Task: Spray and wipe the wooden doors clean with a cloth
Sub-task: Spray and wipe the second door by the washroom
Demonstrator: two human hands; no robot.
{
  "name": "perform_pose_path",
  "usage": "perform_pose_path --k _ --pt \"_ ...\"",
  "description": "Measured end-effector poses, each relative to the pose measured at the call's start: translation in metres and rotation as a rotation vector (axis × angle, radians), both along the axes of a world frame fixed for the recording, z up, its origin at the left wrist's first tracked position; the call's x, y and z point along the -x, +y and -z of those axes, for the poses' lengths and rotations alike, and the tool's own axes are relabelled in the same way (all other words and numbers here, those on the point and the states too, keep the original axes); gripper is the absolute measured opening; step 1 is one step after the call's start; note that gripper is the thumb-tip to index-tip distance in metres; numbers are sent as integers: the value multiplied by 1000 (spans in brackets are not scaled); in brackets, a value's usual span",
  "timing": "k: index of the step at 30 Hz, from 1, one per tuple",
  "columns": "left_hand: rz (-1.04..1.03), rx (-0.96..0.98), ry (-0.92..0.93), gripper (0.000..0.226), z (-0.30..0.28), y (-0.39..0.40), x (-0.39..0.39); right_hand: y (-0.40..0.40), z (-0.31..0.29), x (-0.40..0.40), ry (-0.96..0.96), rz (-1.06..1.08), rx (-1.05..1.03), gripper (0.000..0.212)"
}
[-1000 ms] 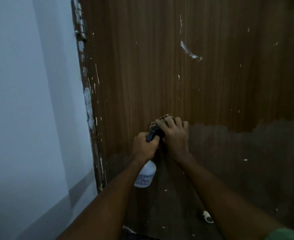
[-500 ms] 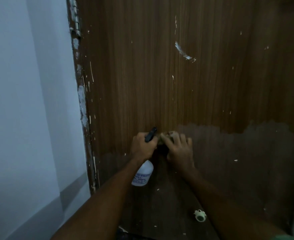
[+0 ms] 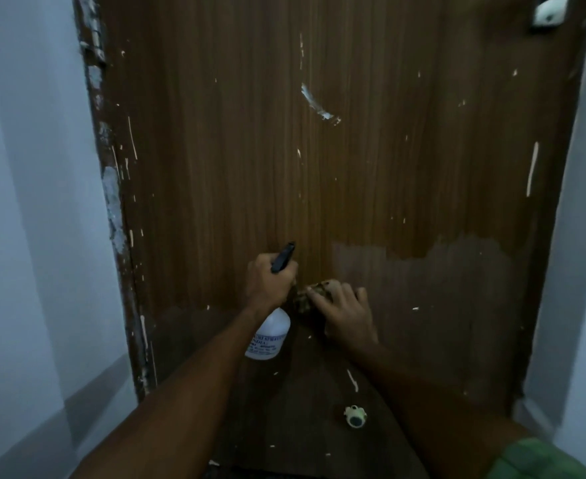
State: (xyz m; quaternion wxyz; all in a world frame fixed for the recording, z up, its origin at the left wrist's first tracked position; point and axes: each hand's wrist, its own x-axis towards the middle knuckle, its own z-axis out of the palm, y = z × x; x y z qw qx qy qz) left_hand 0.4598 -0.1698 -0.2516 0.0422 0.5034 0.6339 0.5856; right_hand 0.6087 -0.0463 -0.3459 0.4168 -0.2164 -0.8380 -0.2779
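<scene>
Brown wooden door (image 3: 371, 160) stood ahead; right hand (image 3: 345, 311) pressed the cloth (image 3: 314, 293) flat to it, fingers spread. Left hand (image 3: 269, 283) gripped the spray bottle (image 3: 267, 337), fingers curled. Advised: firm overlapping strokes along the grain. Open panel right; frame edge (image 3: 118, 216) near left.

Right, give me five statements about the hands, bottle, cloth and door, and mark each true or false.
1. The left hand grips the spray bottle. True.
2. The right hand presses the cloth on the door. True.
3. The bottle is red. False: it is white with a black nozzle.
4. The cloth lies on the floor. False: it is against the door.
5. White flecks mark the door. True.
</scene>
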Motion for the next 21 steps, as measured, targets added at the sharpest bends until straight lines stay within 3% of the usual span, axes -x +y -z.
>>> perform_pose_path --k 2,5,7,9,12,15,19,21 --pt "25 14 -2 18 -1 0 -5 3 -15 -2 25 4 7 78" --pt "40 -13 -6 16 -5 0 -11 -6 -82 8 401 -8 65 51" --pt "30 -33 8 18 -7 1 -14 -8 -107 7 581 0 91 43" --pt "17 -26 16 20 -9 0 -17 -3 -89 -3 483 41 72 52" --pt "14 -25 33 24 -12 -2 -24 4 -28 -34 112 48 47 83" --pt "33 -19 39 24 -14 -7 -32 10 -26 -55 -42 63 48 79" --pt "52 -30 25 21 -19 -7 -41 3 -102 -49 450 88 135 42" --pt "38 -54 5 23 -20 -5 -46 1 -113 -50 533 99 158 39"
